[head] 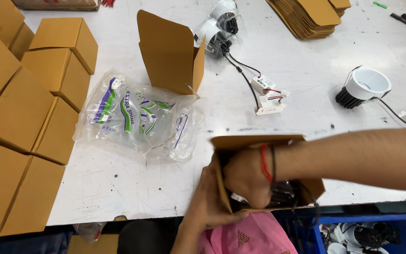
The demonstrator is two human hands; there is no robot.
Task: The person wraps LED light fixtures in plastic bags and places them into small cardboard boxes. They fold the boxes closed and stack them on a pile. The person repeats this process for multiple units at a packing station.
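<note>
A small open cardboard box (240, 141) sits at the table's near edge. My left hand (211, 202) grips its left wall and bottom corner from outside. My right hand (246, 176) reaches into the box, fingers closed around a black finned light fitting (284, 193) with dark wires, which sits partly inside the box. A red thread and a black band circle my right wrist. What lies deeper in the box is hidden by my hand.
An upright open box (167, 51) stands mid-table beside a crumpled clear plastic bag (139, 117). Closed boxes (34, 108) are stacked at left. Loose light fittings (365, 84) with wired drivers (269, 96) lie to the right, flat cartons (308, 16) at the back, a blue bin (402, 233) of fittings below.
</note>
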